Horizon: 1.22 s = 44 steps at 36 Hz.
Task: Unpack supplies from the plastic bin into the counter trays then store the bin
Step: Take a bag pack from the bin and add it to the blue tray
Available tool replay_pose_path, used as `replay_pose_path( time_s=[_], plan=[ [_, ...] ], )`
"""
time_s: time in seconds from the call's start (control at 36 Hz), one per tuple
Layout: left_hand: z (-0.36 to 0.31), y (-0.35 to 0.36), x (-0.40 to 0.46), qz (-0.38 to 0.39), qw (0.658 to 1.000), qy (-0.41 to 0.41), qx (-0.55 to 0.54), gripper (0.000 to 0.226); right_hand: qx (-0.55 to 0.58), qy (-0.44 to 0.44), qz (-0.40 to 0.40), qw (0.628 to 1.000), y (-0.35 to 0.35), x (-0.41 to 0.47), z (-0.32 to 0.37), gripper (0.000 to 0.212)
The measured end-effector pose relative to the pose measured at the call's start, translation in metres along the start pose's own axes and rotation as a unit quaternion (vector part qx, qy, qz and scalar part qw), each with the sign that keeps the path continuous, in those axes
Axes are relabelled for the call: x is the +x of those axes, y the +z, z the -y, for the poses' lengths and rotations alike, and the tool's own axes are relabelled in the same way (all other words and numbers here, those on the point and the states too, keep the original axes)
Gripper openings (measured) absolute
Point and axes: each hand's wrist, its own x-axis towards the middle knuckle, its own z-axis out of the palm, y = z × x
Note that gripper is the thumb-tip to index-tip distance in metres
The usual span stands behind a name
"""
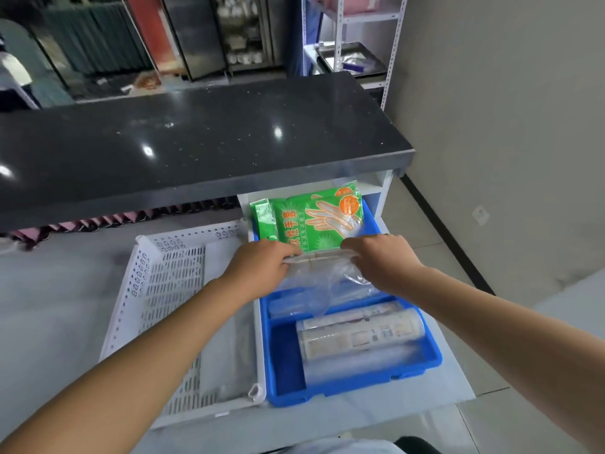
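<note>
A white perforated plastic bin sits on the low counter at the left, holding only a flat clear sheet. Beside it on the right is a blue divided tray. A green pack of disposable gloves stands tilted in the tray's far section. My left hand and my right hand both grip a clear plastic bag pack over the tray's middle section, just in front of the green pack. Rolls of plastic wrap lie in the tray's near section.
A dark stone countertop overhangs the far ends of bin and tray. Pink folded items line the shelf beneath it. A white metal rack with a steel tray stands at the back right. A grey wall is to the right.
</note>
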Motion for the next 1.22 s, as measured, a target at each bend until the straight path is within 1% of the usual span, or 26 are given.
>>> replay_pose_path(
  time_s=[0.08,0.17,0.31,0.36,0.53,0.58,0.64,0.75,0.81,0.83,0.92,1.0,1.11,1.17,1.22],
  plan=[
    [0.002,0.013,0.001,0.002,1.0,-0.021,0.007,0.039,0.003,-0.009,0.011,1.0,0.011,0.008,-0.006,0.025],
    [-0.001,0.025,0.003,0.001,0.999,-0.044,0.016,0.039,0.01,-0.027,0.016,0.999,0.023,0.013,-0.017,0.03],
    [-0.011,0.041,0.001,0.043,0.994,-0.091,0.031,0.036,0.02,-0.046,0.048,0.998,0.041,0.016,-0.033,0.031],
    [-0.014,0.046,0.003,0.043,0.993,-0.099,0.038,0.033,0.017,-0.062,0.055,0.996,0.047,0.018,-0.036,0.034],
    [-0.01,0.048,0.015,0.036,0.993,-0.113,0.016,0.046,0.006,-0.079,0.087,0.993,0.045,0.036,-0.045,0.037],
    [-0.01,0.049,0.02,0.02,0.993,-0.113,0.019,0.049,-0.004,-0.082,0.088,0.993,0.044,0.04,-0.047,0.038],
    [-0.011,0.052,0.022,-0.012,0.994,-0.108,0.026,0.05,-0.014,-0.081,0.081,0.993,0.046,0.042,-0.047,0.036],
    [-0.015,0.063,0.022,-0.083,0.99,-0.103,0.039,0.05,-0.015,-0.077,0.028,0.997,0.055,0.038,-0.049,0.034],
    [-0.014,0.069,0.019,-0.094,0.989,-0.111,0.033,0.05,-0.005,-0.078,0.002,0.997,0.06,0.034,-0.052,0.038],
    [-0.014,0.07,0.018,-0.093,0.988,-0.116,0.028,0.049,0.001,-0.08,0.002,0.997,0.062,0.033,-0.053,0.04],
    [-0.013,0.073,0.016,-0.076,0.988,-0.134,-0.006,0.045,0.032,-0.073,0.04,0.996,0.061,0.036,-0.053,0.042],
    [-0.01,0.072,0.018,-0.062,0.98,-0.18,-0.063,0.035,0.072,-0.049,0.088,0.992,0.056,0.046,-0.054,0.039],
    [-0.008,0.071,0.021,-0.046,0.974,-0.203,-0.094,0.029,0.097,-0.034,0.15,0.983,0.054,0.053,-0.057,0.037],
    [-0.01,0.07,0.023,-0.053,0.971,-0.206,-0.105,0.027,0.097,-0.03,0.149,0.984,0.053,0.053,-0.058,0.035],
    [-0.013,0.071,0.025,-0.071,0.974,-0.203,-0.078,0.027,0.07,-0.036,0.111,0.991,0.053,0.049,-0.057,0.035]
  ],
)
